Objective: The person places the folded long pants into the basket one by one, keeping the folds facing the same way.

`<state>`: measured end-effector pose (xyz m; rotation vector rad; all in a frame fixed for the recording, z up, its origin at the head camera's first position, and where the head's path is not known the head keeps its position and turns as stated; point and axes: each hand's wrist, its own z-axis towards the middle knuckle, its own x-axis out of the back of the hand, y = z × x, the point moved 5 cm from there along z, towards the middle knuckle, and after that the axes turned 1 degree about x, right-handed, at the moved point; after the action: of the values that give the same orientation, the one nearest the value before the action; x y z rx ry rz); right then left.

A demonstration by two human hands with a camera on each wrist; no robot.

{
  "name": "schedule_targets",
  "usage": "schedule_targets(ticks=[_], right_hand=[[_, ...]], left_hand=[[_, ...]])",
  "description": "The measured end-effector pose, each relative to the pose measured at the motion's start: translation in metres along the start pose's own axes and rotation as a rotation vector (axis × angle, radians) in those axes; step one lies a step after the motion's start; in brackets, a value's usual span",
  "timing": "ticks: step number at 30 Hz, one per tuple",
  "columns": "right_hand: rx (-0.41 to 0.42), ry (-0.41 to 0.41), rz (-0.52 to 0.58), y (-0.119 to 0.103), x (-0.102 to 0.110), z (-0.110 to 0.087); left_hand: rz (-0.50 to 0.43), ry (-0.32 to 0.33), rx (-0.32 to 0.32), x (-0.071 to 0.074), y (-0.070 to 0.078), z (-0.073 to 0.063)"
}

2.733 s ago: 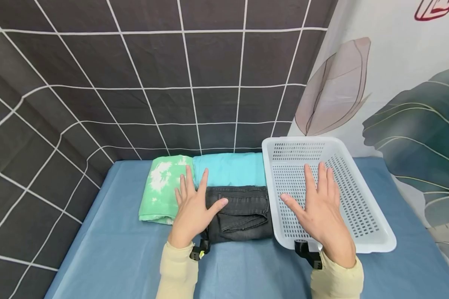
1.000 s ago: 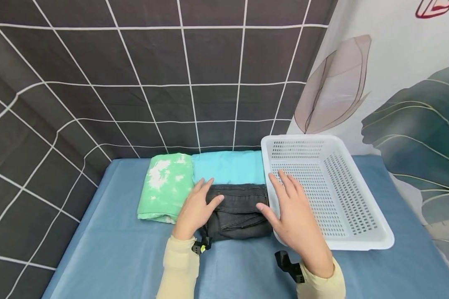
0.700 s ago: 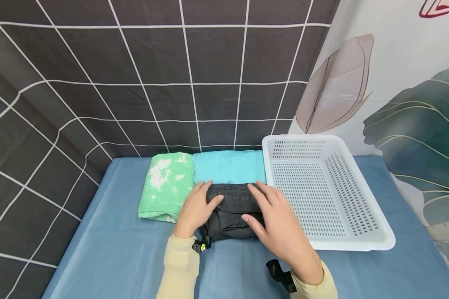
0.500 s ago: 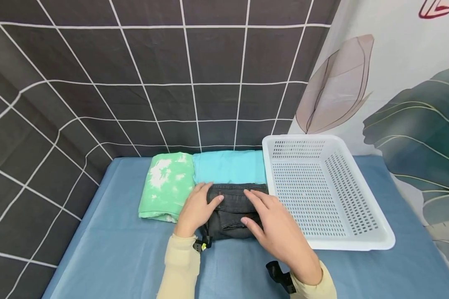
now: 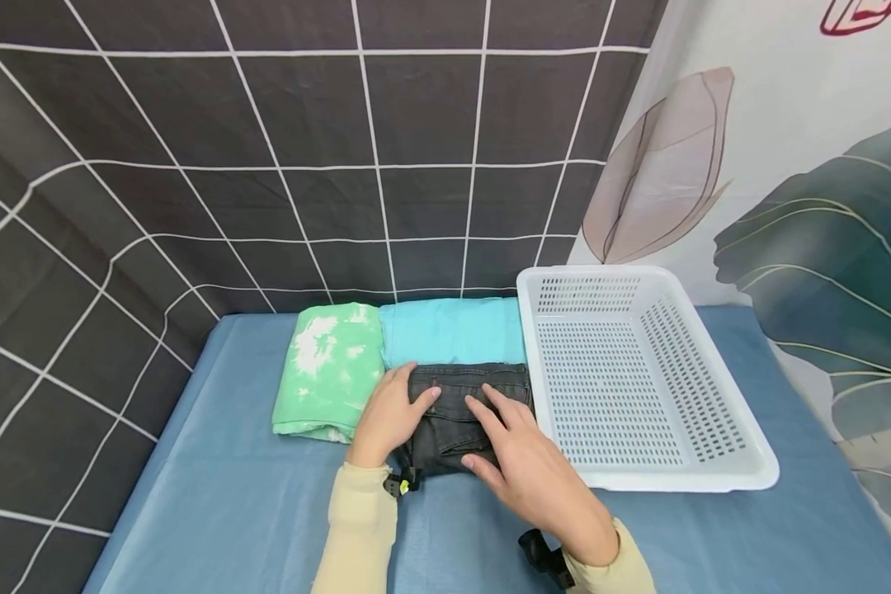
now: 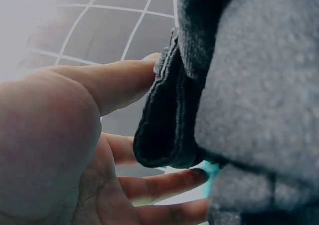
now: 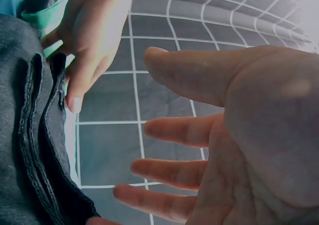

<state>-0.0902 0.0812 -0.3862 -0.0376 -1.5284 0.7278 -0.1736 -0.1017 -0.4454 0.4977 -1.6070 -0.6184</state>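
Observation:
Folded dark grey jeans [image 5: 453,441] lie in the middle of the blue sheet. My left hand [image 5: 388,415] rests at their left edge, the thumb over the top. Up close in the left wrist view, the thumb touches a folded edge of the jeans [image 6: 164,120], and the straight fingers reach partly behind it, their tips partly hidden. Over the right part of the jeans is my right hand [image 5: 529,470], fingers spread; its right wrist view shows nothing between thumb and fingers. A green and white folded cloth [image 5: 322,371] lies left, a turquoise folded cloth [image 5: 453,332] behind.
A white perforated plastic basket [image 5: 750,429] stands right of the jeans, with nothing in it. The blue sheet [image 5: 230,511] extends to the front and left. A dark gridded cloth [image 5: 297,107] hangs behind, and a leaf-patterned one [image 5: 824,272] hangs at right.
Both hands were raised and spread, the right over the basket. The left has lowered to the jeans' left edge; the right has moved left and nearer, over the jeans. The cloths look unchanged.

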Motion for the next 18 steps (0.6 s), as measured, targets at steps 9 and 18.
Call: schedule_targets(ticks=[9,18], right_hand=[[-0.025,0.015,0.0,0.0,-0.013,0.0],[-0.105,0.085,-0.013,0.002,-0.018,-0.001]], left_hand=[[-0.026,0.003,0.025,-0.001,-0.003,0.002],[-0.057,0.004,0.052,-0.003,-0.006,0.004]])
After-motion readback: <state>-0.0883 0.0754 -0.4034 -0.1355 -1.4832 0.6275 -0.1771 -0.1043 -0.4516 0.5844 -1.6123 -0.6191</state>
